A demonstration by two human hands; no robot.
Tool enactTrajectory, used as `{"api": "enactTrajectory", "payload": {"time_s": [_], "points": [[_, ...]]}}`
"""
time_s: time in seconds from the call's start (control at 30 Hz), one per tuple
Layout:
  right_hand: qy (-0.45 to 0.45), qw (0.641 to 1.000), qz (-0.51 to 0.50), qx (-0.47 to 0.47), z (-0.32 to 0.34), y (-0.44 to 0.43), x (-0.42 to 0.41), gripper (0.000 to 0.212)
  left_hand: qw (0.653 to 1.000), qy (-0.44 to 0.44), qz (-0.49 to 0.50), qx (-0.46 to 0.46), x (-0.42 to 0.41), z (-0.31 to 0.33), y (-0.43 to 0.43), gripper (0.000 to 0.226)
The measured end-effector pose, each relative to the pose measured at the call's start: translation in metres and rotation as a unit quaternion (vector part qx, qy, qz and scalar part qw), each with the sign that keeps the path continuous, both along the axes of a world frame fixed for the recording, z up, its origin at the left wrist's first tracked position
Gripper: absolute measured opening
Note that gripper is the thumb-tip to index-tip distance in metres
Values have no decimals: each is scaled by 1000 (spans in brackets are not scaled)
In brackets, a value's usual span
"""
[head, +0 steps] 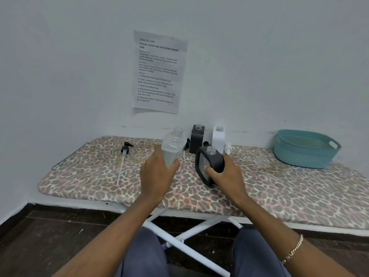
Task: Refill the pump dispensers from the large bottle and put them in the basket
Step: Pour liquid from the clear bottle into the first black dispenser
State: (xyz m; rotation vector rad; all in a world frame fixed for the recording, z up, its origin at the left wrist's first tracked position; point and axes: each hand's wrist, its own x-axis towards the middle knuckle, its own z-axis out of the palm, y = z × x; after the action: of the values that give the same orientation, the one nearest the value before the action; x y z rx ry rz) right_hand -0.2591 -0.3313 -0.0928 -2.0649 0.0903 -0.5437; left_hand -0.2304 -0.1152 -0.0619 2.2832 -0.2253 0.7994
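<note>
My left hand (157, 172) grips the large clear bottle (173, 146), uncapped and tilted to the right above the board. My right hand (225, 172) holds a black dispenser bottle (207, 160) with an open neck, tilted towards the clear bottle. Against the wall stand another black dispenser (196, 137) and a white dispenser (218, 138), both without pumps. A black pump head with a long tube (124, 154) lies at the left. A white pump head (228, 147) lies beside the white dispenser. The teal basket (287, 154) sits at the right.
Everything rests on an ironing board with a leopard-print cover (279, 192), pushed against a white wall. A printed sheet (157, 71) is taped to the wall. White board legs (185, 234) and my knees are below.
</note>
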Motion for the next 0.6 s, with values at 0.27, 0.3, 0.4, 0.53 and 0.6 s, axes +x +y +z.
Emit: {"api": "enactTrajectory", "payload": {"time_s": [0.27,0.3,0.4,0.53,0.6], "points": [[-23,998,23,45,-16,0,-5,58,997,-15,-9,74,11,0,-5,50],[-24,998,24,47,-16,0,-5,57,996,-19,-13,82,13,0,-5,50],[-35,998,31,49,-15,0,-5,55,993,-26,-22,110,16,0,-8,53],[-42,998,32,43,-18,-1,-5,54,990,-36,-26,134,18,0,-13,57],[-43,998,33,42,-19,-2,-3,54,988,-40,-21,148,20,0,-16,59]]}}
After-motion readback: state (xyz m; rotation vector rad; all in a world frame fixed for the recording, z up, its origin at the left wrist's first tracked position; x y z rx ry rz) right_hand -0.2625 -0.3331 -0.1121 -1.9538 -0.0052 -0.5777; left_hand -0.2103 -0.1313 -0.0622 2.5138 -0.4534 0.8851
